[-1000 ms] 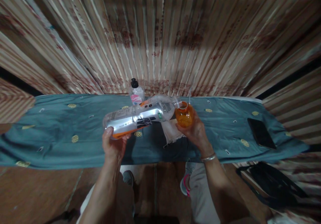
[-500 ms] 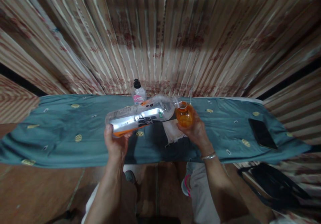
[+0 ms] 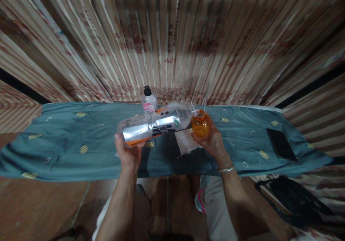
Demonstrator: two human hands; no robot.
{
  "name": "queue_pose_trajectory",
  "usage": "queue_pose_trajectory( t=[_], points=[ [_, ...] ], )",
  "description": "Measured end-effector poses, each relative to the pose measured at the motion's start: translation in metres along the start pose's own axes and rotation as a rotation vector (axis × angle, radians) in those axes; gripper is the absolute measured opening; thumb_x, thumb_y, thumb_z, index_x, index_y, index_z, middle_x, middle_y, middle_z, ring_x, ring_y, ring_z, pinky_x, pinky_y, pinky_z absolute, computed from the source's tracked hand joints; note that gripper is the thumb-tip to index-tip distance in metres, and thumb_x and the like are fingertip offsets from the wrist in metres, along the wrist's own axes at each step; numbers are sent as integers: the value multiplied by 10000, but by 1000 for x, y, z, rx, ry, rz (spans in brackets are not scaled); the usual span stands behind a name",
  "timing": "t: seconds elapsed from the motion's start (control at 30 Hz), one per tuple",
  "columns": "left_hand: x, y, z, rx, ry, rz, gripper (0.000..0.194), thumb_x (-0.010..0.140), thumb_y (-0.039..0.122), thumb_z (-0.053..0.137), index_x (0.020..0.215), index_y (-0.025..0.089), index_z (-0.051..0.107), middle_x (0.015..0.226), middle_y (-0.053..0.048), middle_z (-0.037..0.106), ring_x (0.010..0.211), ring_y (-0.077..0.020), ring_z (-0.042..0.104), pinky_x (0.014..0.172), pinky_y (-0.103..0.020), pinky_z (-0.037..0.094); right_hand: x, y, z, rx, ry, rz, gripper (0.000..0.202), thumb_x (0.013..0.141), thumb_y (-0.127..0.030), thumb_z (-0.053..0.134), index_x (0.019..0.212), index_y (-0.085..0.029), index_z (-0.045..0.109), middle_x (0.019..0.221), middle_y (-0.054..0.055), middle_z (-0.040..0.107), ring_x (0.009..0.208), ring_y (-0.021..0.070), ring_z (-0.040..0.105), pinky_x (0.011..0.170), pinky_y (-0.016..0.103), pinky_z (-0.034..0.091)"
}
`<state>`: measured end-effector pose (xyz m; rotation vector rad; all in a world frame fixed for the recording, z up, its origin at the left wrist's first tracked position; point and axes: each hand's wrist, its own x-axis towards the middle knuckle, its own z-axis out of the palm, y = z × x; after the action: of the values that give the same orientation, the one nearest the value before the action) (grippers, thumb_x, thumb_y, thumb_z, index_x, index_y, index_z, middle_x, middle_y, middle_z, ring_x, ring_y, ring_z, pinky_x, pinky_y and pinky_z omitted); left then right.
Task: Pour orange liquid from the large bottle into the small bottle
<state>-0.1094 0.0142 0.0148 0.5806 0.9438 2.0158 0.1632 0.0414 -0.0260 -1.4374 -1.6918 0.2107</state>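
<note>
My left hand (image 3: 128,155) is closed around the lower part of a large clear plastic bottle (image 3: 155,126) with a silver and orange label. The bottle lies tilted, almost level, its neck pointing right. In my right hand (image 3: 214,142) is a small orange see-through bottle (image 3: 201,126), held upright with an open mouth. The big bottle's neck meets the orange bottle's mouth; whether liquid is flowing I cannot tell. Below them a pale cloth (image 3: 185,142) lies on the table. Behind stands a clear pump bottle (image 3: 149,102) with a black top and pink label.
A teal patterned cloth (image 3: 64,136) covers the long narrow table. At the right lies a black phone (image 3: 281,144). A black bag (image 3: 299,199) sits low on the right. Striped curtains (image 3: 169,36) hang close behind the table.
Both hands have shifted slightly to the right, carrying the large bottle and the orange bottle together. The neck stays at the orange bottle's mouth.
</note>
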Motion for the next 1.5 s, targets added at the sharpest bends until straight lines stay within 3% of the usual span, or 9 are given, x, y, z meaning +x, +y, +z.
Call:
queue_pose_trajectory(
  t=[0.23,0.53,0.77,0.93,1.27,1.5],
  points=[
    [1,-2,2,10,30,27,649,638,747,743,943,175,745,798,-51,653,559,-140,552,405,-211,367,-1,1,1,11,-3,29,883,693,-436,792,1444,-118,455,1306,217,686,1168,374,696,979,547,593],
    [2,-3,5,29,26,33,741,616,770,729,1035,159,749,843,-74,672,609,-170,585,424,-228,391,-2,3,0,6,3,-16,861,728,-446,777,1462,-162,429,1359,191,663,1233,354,667,1020,525,579],
    [3,-3,9,6,38,21,588,598,715,750,850,184,722,734,-31,643,563,-151,578,433,-216,430,-1,-1,-4,56,-41,14,851,741,-400,769,1483,-173,420,1390,176,644,1243,329,661,1051,501,561],
    [3,-3,11,2,38,16,601,598,696,752,906,180,733,734,-36,639,591,-166,594,432,-217,426,-2,-1,-4,62,-6,32,838,716,-402,785,1449,-169,453,1400,192,638,1258,355,651,1070,541,537],
    [3,3,15,-10,17,38,596,567,684,778,878,176,757,726,-26,659,496,-132,542,336,-198,351,0,-8,-7,61,-27,24,798,741,-392,769,1450,-196,460,1371,163,662,1212,335,680,1036,512,568],
    [1,4,15,16,40,32,615,593,680,758,921,160,743,676,-25,637,471,-132,525,380,-222,410,-3,-1,-3,39,-21,4,844,729,-401,781,1465,-180,430,1374,181,654,1214,335,677,1013,517,583]
  ],
)
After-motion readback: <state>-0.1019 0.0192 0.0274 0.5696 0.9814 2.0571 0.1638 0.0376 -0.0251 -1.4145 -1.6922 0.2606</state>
